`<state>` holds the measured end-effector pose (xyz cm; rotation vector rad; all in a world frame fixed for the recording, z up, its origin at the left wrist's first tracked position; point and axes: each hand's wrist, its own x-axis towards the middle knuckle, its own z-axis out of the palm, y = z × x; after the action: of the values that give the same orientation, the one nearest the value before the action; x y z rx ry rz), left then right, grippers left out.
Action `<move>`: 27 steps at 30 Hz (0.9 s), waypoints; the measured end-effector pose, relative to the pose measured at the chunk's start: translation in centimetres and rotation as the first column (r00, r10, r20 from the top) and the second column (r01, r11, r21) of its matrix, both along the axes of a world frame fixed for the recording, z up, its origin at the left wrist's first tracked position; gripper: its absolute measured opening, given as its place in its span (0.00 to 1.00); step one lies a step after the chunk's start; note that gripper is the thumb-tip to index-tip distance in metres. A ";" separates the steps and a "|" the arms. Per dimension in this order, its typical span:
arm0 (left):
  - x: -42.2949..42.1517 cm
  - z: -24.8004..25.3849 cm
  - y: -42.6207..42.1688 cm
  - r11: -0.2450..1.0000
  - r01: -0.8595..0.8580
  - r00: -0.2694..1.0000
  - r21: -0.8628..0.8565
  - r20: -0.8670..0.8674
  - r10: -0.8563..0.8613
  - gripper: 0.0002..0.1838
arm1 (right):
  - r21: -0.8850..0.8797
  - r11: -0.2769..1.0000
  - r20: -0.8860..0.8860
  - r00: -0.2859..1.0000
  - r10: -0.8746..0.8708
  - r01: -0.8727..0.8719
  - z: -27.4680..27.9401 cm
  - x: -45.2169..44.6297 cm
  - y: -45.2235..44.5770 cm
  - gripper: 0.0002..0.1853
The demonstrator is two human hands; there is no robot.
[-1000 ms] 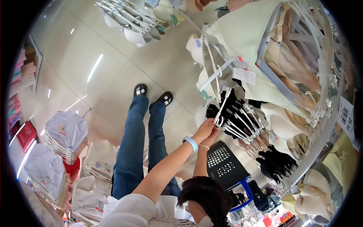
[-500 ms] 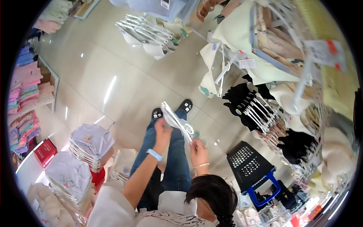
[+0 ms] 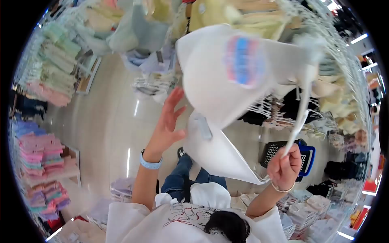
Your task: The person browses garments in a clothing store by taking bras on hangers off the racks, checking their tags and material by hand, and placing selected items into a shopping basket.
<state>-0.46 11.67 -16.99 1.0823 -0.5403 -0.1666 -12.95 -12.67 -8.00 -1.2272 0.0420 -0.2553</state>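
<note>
A white bra (image 3: 214, 89) on a white hanger (image 3: 300, 117) is held up close to the camera, with a blurred blue and red label on one cup. My right hand (image 3: 285, 164) is closed around the hanger at its lower end. To the left of the bra, my left hand (image 3: 166, 125) is raised with its fingers spread and nothing in it. A watch with a light blue band (image 3: 150, 163) is on the left wrist.
Racks of pale garments (image 3: 243, 16) run across the top and right. A black basket with a blue handle (image 3: 306, 160) stands behind my right hand. Folded pink clothes (image 3: 40, 152) lie on shelves at the left, and hanging garments (image 3: 302, 214) are at the lower right.
The hanger with the bra has come up from low in front of the legs to near the camera, towards the right. My left hand has opened beside it. The view has tilted up.
</note>
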 end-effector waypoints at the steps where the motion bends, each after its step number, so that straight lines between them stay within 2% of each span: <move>1: 0.1 0.7 -1.0 0.997 0.010 0.982 -0.078 -0.189 -0.024 0.48 | 0.068 0.997 0.062 0.998 0.033 -0.037 0.8 -0.8 -0.5 0.07; 2: 0.2 1.6 -1.9 0.989 0.004 0.926 -0.150 -0.372 -0.061 0.51 | 0.083 0.994 0.082 0.995 0.059 -0.066 1.5 -1.3 -1.1 0.07; 3: 0.0 2.6 -3.0 0.987 0.022 0.935 -0.156 -0.346 -0.076 0.51 | 0.098 0.990 0.100 0.991 0.088 -0.098 2.0 -1.7 -1.5 0.06; 4: -0.6 3.5 -4.1 0.907 0.197 0.870 -0.373 -0.360 -0.337 0.51 | 0.057 0.997 0.068 0.997 0.039 -0.043 2.2 -2.0 -1.8 0.06; 5: -1.4 4.2 -5.0 0.750 0.337 0.749 -0.568 -0.321 -0.580 0.50 | 0.018 1.000 0.033 0.999 -0.016 0.016 2.1 -2.2 -2.2 0.06; 7: -3.2 5.0 -6.4 0.920 0.352 0.890 -0.171 -0.243 -0.385 0.50 | -0.104 0.978 -0.070 0.979 -0.190 0.182 2.2 -2.3 -2.3 0.05; 8: -4.4 7.5 -6.8 0.943 0.326 0.862 -0.071 -0.387 -0.327 0.47 | -0.116 0.975 -0.076 0.977 -0.197 0.188 1.7 -2.5 -2.7 0.04; 11: -5.6 8.1 -8.3 0.927 0.361 0.833 -0.102 -0.412 -0.370 0.45 | -0.168 0.957 -0.149 0.953 -0.263 0.238 0.8 -3.1 -3.6 0.04; 14: -6.6 7.9 -9.6 0.905 0.400 0.770 -0.141 -0.484 -0.416 0.42 | -0.204 0.931 -0.143 0.932 -0.334 0.302 -0.9 -4.2 -5.0 0.05; 16: -7.2 6.5 -10.7 0.895 0.417 0.747 -0.155 -0.503 -0.435 0.41 | -0.112 0.921 -0.085 0.920 -0.383 0.373 -2.7 -5.4 -6.1 0.04; 17: -7.2 4.3 -11.4 0.930 0.284 0.876 -0.235 -0.331 -0.351 0.37 | -0.111 0.918 -0.081 0.917 -0.390 0.381 -3.3 -6.0 -6.3 0.04; 18: -7.1 3.5 -12.0 0.928 0.162 0.961 -0.336 -0.158 -0.226 0.33 | 0.025 0.925 -0.028 0.925 -0.379 0.380 -3.9 -6.5 -6.3 0.05; 19: -7.1 3.4 -12.1 0.927 0.173 0.959 -0.334 -0.157 -0.235 0.33 | 0.160 0.916 0.027 0.926 -0.376 0.367 -4.1 -6.9 -6.3 0.05; 20: -7.1 3.6 -12.0 0.892 0.107 0.867 -0.440 -0.398 -0.300 0.31 | 0.180 0.925 0.054 0.935 -0.350 0.336 -4.1 -7.3 -6.3 0.07; 21: -7.2 3.7 -11.9 0.855 0.010 0.709 -0.519 -0.599 -0.372 0.29 | 0.181 0.923 0.053 0.933 -0.355 0.341 -4.3 -7.5 -6.6 0.07; 22: -7.3 3.5 -11.9 0.855 0.011 0.709 -0.519 -0.599 -0.372 0.29 | 0.142 0.945 0.086 0.948 -0.308 0.294 -4.6 -7.5 -6.9 0.08; 24: -7.3 3.1 -12.0 0.775 -0.020 0.621 -0.632 -0.615 -0.486 0.23 | 0.006 0.969 0.117 0.963 -0.244 0.245 -4.6 -7.3 -7.3 0.11; 25: -7.4 3.4 -12.2 0.775 -0.018 0.621 -0.632 -0.615 -0.486 0.23 | -0.004 0.942 0.034 0.942 -0.334 0.335 -5.2 -7.6 -7.6 0.11; 27: -7.6 4.8 -12.8 0.907 0.199 0.880 -0.372 -0.339 -0.332 0.17 | 0.042 0.889 -0.075 0.889 -0.452 0.456 -2.7 -7.0 -6.1 0.27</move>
<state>-8.08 -1.15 -12.18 0.6168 -0.3316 -0.5144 -19.92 -18.80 -10.65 -1.1549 0.3943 -0.6206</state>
